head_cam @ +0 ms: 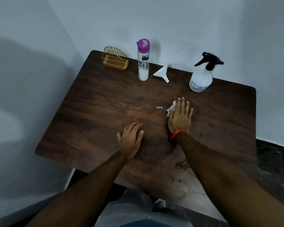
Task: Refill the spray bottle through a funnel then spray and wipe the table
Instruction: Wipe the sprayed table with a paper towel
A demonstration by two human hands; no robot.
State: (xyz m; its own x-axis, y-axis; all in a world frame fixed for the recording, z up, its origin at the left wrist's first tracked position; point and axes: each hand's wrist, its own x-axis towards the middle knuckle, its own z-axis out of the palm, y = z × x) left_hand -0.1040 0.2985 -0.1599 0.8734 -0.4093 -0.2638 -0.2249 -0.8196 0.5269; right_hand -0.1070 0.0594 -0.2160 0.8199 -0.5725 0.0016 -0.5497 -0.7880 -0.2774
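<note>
Because the tissue (170,107) lies mid-bench under the flat, spread right hand (180,117), already shedding a scrap (159,107), harder wiping may shred it; the left hand (129,138) rests spread, empty, on the bench (92,112).

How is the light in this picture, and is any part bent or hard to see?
Head view: dim, bluish light; a broad soft shadow lies on the left wall; the table edges bow from the wide-angle lens; print on the spray bottle is too blurred to read; the right hand is sharp enough.
</note>
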